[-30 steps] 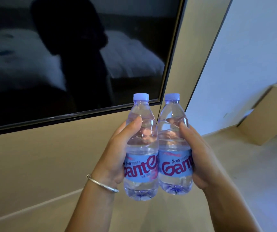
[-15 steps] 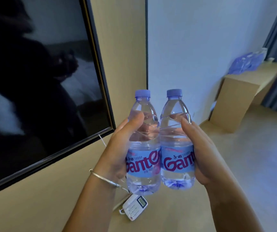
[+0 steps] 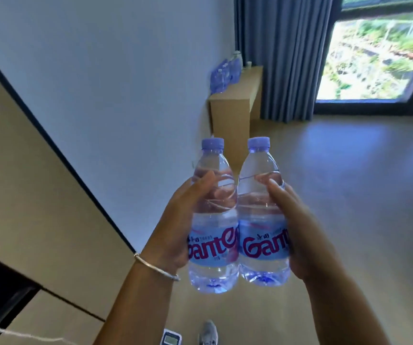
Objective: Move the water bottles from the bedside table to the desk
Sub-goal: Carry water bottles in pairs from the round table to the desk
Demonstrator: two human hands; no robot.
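Note:
I carry two clear water bottles upright and side by side, both with pale blue caps and blue labels with red lettering. My left hand (image 3: pixel 175 225) grips the left bottle (image 3: pixel 213 220) around its middle. My right hand (image 3: pixel 300 235) grips the right bottle (image 3: pixel 262 215) the same way. The two bottles touch each other. Ahead against the white wall stands the light wooden desk (image 3: pixel 235 105), with several more blue-tinted bottles (image 3: pixel 223 75) lined up on its top.
Grey-blue curtains (image 3: pixel 280 56) hang behind the desk beside a large window (image 3: pixel 375 53). Open wood floor (image 3: pixel 350 185) stretches between me and the desk. A beige wall panel (image 3: pixel 26 183) runs along my left. A small white device (image 3: pixel 170 339) and a shoe (image 3: pixel 208 333) show at the bottom.
The view has swung right, away from the dark screen on the wall, and the desk and window now lie ahead. Both hands keep the same hold on the bottles.

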